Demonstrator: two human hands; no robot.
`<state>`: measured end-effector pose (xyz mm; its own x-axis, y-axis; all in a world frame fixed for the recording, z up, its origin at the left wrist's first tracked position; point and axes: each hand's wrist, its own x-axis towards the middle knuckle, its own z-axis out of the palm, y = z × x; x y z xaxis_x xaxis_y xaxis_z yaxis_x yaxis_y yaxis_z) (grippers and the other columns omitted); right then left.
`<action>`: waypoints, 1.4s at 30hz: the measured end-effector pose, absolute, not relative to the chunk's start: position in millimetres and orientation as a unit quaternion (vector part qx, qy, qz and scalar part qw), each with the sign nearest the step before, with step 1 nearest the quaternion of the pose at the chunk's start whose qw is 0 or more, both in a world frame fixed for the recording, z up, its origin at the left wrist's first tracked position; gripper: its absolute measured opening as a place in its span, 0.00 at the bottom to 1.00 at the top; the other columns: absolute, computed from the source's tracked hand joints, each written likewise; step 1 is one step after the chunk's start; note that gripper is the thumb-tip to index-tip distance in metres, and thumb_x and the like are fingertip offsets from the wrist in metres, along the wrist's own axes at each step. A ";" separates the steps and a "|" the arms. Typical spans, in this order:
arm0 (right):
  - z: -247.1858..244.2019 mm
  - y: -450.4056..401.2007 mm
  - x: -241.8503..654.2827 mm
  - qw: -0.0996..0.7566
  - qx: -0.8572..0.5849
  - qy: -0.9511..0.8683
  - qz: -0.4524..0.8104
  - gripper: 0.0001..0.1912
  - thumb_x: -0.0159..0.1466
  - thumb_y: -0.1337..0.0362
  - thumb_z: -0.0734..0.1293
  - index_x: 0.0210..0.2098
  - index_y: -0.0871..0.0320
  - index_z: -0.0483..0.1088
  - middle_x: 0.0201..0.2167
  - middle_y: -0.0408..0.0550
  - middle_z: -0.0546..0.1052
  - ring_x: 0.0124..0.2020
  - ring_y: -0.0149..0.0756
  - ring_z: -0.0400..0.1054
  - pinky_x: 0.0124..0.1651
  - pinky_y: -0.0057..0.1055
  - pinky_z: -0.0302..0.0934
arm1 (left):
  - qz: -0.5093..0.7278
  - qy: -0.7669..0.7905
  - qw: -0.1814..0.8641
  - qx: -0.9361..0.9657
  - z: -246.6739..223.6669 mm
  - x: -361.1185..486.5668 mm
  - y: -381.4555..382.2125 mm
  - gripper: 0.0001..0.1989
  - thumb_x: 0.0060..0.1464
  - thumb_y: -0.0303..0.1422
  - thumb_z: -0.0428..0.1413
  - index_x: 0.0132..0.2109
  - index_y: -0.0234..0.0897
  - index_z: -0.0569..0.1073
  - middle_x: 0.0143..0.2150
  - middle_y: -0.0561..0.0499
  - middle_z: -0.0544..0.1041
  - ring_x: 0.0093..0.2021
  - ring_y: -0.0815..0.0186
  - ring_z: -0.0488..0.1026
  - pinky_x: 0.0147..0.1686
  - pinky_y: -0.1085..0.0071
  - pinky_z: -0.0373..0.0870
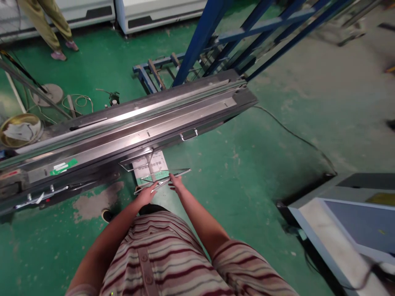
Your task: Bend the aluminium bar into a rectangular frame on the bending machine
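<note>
Low in front of my body, thin shiny metal strips (184,171) form a narrow frame shape. My left hand (146,195) is closed on their left part, and my right hand (175,182) grips them near the middle. Below the strips lies a white and green printed box or bag (159,163). Another thin metal frame (128,166) shows beside the long bench's front edge. The long dark bench (160,128) has a metal channel along it and stands just beyond my hands.
Blue metal racks (197,41) rise behind the bench. A round bin (21,130) stands at the left, a grey machine (354,230) at the lower right. A cable (293,133) crosses the green floor. A person's legs (46,24) show at the upper left.
</note>
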<state>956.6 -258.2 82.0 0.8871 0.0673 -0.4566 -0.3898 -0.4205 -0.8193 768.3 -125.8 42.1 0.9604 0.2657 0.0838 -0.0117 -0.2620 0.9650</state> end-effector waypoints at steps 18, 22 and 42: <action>166.5 -269.9 1019.7 0.734 -0.650 -0.077 0.180 0.12 0.68 0.56 0.55 0.43 0.57 0.61 0.36 0.44 0.69 0.30 0.23 0.64 0.25 0.20 0.54 | 0.025 0.082 0.508 0.857 26.6 700.3 -96.6 0.25 0.62 0.37 0.45 0.62 0.33 0.68 0.59 0.45 0.69 0.56 0.60 0.69 0.56 0.69 0.62; 194.1 -260.1 1045.9 0.748 -0.631 -0.080 0.189 0.10 0.65 0.59 0.63 0.40 0.61 0.62 0.30 0.43 0.68 0.26 0.24 0.63 0.25 0.20 0.56 | 0.029 0.127 0.522 0.843 21.4 668.3 -89.3 0.27 0.63 0.44 0.44 0.60 0.32 0.70 0.54 0.44 0.73 0.52 0.60 0.71 0.53 0.69 0.63; 271.2 -210.3 1124.9 0.588 -0.804 -0.035 0.089 0.11 0.63 0.64 0.68 0.34 0.67 0.64 0.25 0.49 0.72 0.23 0.31 0.68 0.32 0.32 0.69 | 0.092 0.274 0.565 0.773 44.6 594.0 -75.1 0.30 0.59 0.52 0.47 0.53 0.32 0.76 0.42 0.46 0.77 0.39 0.63 0.73 0.41 0.71 0.67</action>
